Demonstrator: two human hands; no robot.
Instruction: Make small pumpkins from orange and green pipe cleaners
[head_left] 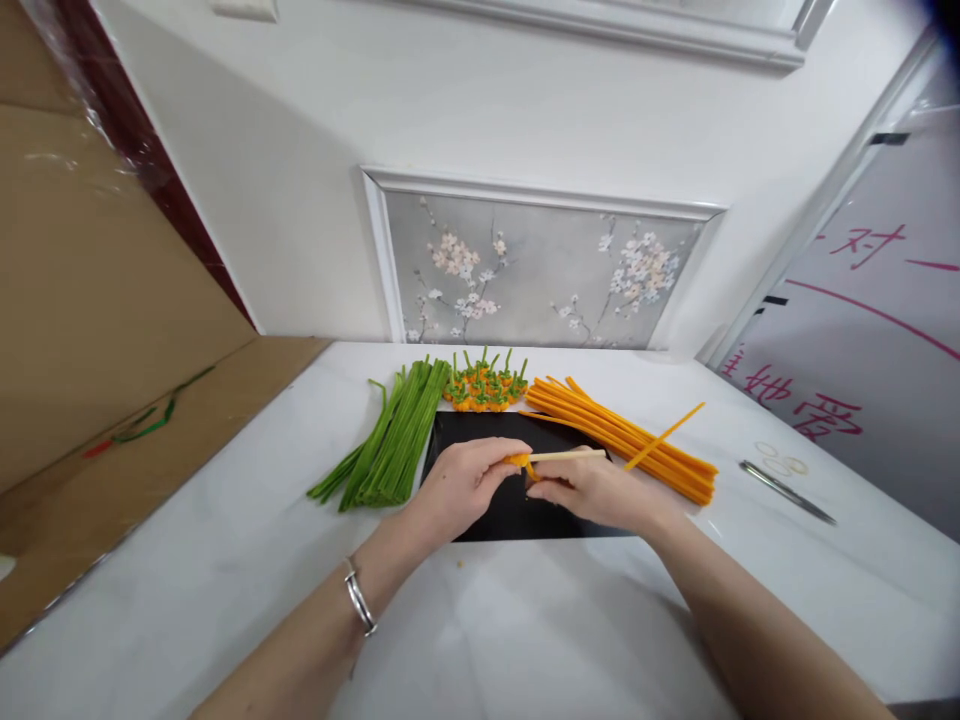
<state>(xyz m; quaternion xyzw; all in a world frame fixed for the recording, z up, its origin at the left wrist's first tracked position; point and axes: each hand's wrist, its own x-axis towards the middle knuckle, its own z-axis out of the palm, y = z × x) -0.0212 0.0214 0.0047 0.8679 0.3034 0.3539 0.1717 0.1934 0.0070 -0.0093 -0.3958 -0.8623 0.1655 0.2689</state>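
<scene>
Above a black mat (487, 525), my left hand (469, 480) pinches an orange pipe cleaner (519, 460) at the left end of a thin pale wooden stick (566, 455). The orange strand bends round the stick there. My right hand (589, 488) is closed on the same strand just to the right, its fingers under the stick. An orange length (666, 436) slants up beyond my right hand, across the orange bundle; whether it belongs to the held strand I cannot tell. My fingers partly hide the winding.
Green pipe cleaners (401, 435) lie left of the mat, an orange bundle (622, 435) right. Several small orange-and-green pieces (484, 388) stand behind it. Tweezers (787, 492) and clear rings (784, 463) lie far right. A white panelled wall (315, 230) closes the back; cardboard (97, 260) stands left.
</scene>
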